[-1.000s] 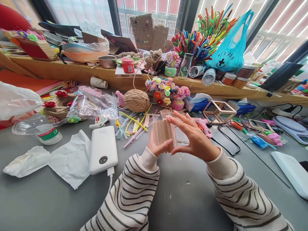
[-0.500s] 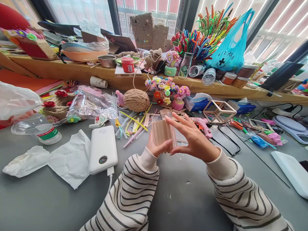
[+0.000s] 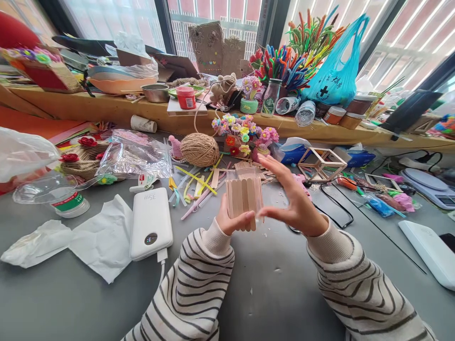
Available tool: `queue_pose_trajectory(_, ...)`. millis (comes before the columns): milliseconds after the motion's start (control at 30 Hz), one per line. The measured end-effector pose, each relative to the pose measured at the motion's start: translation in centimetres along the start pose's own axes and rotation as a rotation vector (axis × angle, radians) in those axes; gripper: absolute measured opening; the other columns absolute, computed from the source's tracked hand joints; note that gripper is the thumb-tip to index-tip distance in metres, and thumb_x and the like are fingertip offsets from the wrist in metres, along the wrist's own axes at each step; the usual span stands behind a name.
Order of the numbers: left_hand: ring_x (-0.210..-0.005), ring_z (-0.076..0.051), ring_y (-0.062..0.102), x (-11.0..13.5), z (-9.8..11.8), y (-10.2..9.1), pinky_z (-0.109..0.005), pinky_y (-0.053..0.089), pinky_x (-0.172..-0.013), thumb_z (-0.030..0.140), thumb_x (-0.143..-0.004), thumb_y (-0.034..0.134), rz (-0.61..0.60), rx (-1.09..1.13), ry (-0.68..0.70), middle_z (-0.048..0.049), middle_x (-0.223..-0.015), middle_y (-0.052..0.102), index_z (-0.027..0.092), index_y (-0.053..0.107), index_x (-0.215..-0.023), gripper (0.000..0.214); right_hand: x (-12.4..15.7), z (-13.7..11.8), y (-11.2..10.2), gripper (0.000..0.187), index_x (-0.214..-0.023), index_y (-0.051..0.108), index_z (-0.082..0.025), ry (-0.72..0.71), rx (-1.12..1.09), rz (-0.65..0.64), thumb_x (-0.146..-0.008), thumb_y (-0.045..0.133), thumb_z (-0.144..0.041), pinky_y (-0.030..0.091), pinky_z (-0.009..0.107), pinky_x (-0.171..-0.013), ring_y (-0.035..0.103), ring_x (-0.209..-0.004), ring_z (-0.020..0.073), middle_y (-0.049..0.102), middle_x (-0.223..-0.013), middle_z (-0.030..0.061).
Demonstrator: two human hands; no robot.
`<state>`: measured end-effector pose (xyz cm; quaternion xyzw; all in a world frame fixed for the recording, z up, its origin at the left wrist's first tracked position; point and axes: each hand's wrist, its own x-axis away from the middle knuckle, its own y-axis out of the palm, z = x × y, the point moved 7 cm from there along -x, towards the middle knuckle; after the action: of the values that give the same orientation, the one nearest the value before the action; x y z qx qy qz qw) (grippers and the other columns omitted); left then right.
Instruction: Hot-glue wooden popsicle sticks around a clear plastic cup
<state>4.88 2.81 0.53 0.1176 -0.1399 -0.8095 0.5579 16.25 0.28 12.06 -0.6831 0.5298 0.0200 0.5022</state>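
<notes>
My left hand [image 3: 229,219] grips a small panel of wooden craft sticks [image 3: 243,196] from below and behind, thumb across its lower edge. It holds the panel upright above the grey table [image 3: 270,284]. My right hand [image 3: 296,203] is beside the panel's right edge, thumb touching the lower right corner and fingers stretched out and lifted off the panel. Both arms wear striped sleeves.
A white power bank [image 3: 151,222] lies to the left, with tissues [image 3: 103,239] and a plastic cup [image 3: 53,192]. Behind the hands lie a twine ball [image 3: 199,149], loose sticks, a pink glue gun [image 3: 302,182], a wooden cube frame [image 3: 322,163] and pipe-cleaner flowers [image 3: 245,132]. A cluttered wooden shelf [image 3: 106,106] runs along the back.
My right fingers have lifted off the panel's top edge and now point upward, only the thumb staying at the corner. The panel has tilted and shifted slightly in my left hand.
</notes>
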Motion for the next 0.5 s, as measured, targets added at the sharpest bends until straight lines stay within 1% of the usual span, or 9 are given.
queue_pose_trajectory(67,-0.084,-0.029,0.061,0.1,-0.2,-0.3,-0.044,0.049,-0.073,0.035,-0.051,0.075,0.007,-0.101,-0.006,-0.0085,-0.09,0.063,0.016,0.04,-0.12,0.08,0.1,1.3,-0.7,0.059,-0.125,0.039,-0.023,0.116,-0.071,0.081,-0.074,0.056,-0.047,0.026,0.043,-0.106,0.027,-0.129,0.022,0.033,-0.138,0.0078)
queue_pose_trajectory(133,-0.09,-0.029,0.058,0.1,0.1,-0.4,-0.042,0.048,-0.075,0.036,-0.052,0.075,0.017,-0.169,0.025,-0.0104,-0.099,0.06,0.015,0.043,-0.117,0.076,0.2,2.7,-1.0,0.039,-0.111,0.051,-0.023,0.217,-0.149,0.129,-0.079,0.051,-0.045,0.032,0.041,-0.102,0.034,-0.126,0.0209,0.039,-0.134,0.0071)
queue_pose_trajectory(167,-0.092,-0.029,0.057,0.0,0.2,-0.1,-0.041,0.047,-0.076,0.037,-0.053,0.074,0.0,-0.181,0.035,-0.0109,-0.102,0.059,0.015,0.044,-0.116,0.073,0.3,3.2,-1.0,0.033,-0.103,0.054,-0.023,0.255,-0.182,0.149,-0.08,0.05,-0.045,0.034,0.04,-0.1,0.037,-0.124,0.0206,0.042,-0.131,0.0071)
queue_pose_trajectory(267,-0.095,-0.028,0.056,0.0,0.3,0.8,-0.04,0.046,-0.078,0.041,-0.055,0.072,-0.085,-0.15,0.048,-0.0107,-0.103,0.059,0.016,0.045,-0.114,0.069,0.5,4.5,-1.1,0.028,-0.093,0.055,-0.022,0.337,-0.235,0.217,-0.078,0.052,-0.045,0.038,0.041,-0.096,0.042,-0.119,0.021,0.048,-0.124,0.0081)
queue_pose_trajectory(300,-0.096,-0.029,0.055,0.0,0.2,0.8,-0.04,0.045,-0.08,0.041,-0.054,0.072,-0.091,-0.12,0.051,-0.0106,-0.104,0.059,0.016,0.046,-0.114,0.069,0.6,4.7,-1.1,0.027,-0.09,0.055,-0.021,0.351,-0.237,0.23,-0.077,0.053,-0.045,0.038,0.041,-0.095,0.043,-0.118,0.0215,0.05,-0.122,0.0085)
queue_pose_trajectory(367,-0.099,-0.029,0.054,-0.2,-0.2,0.3,-0.04,0.043,-0.083,0.039,-0.05,0.075,-0.043,-0.064,0.03,-0.0111,-0.106,0.058,0.016,0.045,-0.112,0.072,0.7,5.0,-1.1,0.025,-0.081,0.056,-0.02,0.36,-0.229,0.248,-0.076,0.055,-0.044,0.039,0.042,-0.094,0.045,-0.115,0.0223,0.051,-0.119,0.0089)
queue_pose_trajectory(433,-0.096,-0.03,0.056,-0.4,-1.1,-0.4,-0.042,0.044,-0.08,0.041,-0.05,0.075,0.019,-0.006,-0.032,-0.0115,-0.102,0.06,0.016,0.043,-0.113,0.075,0.8,5.1,-1.2,0.024,-0.074,0.056,-0.02,0.366,-0.223,0.288,-0.075,0.056,-0.044,0.041,0.042,-0.093,0.046,-0.114,0.0226,0.052,-0.117,0.0088)
queue_pose_trajectory(500,-0.096,-0.031,0.057,-0.7,-1.7,-0.8,-0.044,0.045,-0.079,0.047,-0.052,0.071,0.038,0.074,-0.066,-0.0125,-0.102,0.06,0.016,0.043,-0.115,0.075,1.1,5.5,-1.5,0.025,-0.072,0.056,-0.02,0.392,-0.218,0.359,-0.074,0.057,-0.044,0.043,0.042,-0.091,0.047,-0.113,0.0225,0.052,-0.115,0.009)
